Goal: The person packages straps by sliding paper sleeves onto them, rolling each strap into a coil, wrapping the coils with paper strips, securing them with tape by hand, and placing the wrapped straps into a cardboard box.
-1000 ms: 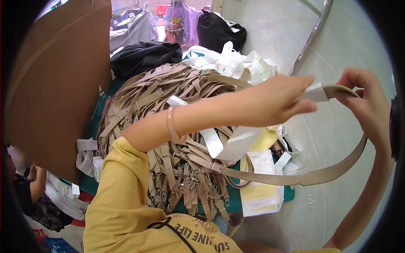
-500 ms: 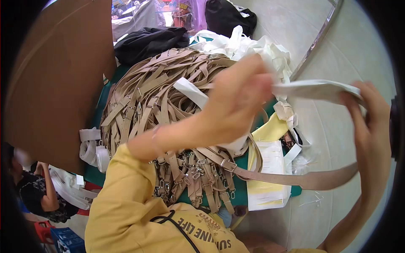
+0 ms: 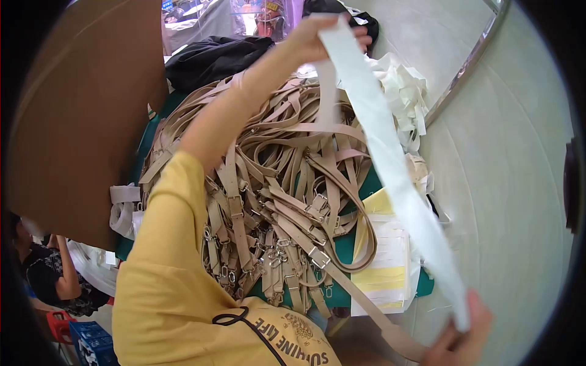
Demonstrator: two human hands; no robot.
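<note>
A long white strip (image 3: 390, 158) stretches diagonally between my two hands; I cannot tell whether it is paper or cloth. My left hand (image 3: 320, 39) grips its upper end above the far part of the pile, and a beige strap (image 3: 328, 91) hangs from the same hand. At the lower right, my right hand (image 3: 461, 338) is closed round the strip's other end and a beige buckled strap (image 3: 360, 293). Beneath my arms lies a large heap of beige straps (image 3: 274, 152) with metal buckles and clips, on a green tabletop (image 3: 345, 244).
Printed sheets (image 3: 381, 262) lie at the table's right edge. White scraps (image 3: 400, 91) and a black cloth (image 3: 213, 61) sit at the back. White rolls (image 3: 125, 210) stand left, by a brown board (image 3: 85, 122). Another person (image 3: 52, 274) sits at lower left.
My left hand has moved up and away with one end of the white strip. My right hand has come down, drawing the strip out long and lowering the beige strap's end.
</note>
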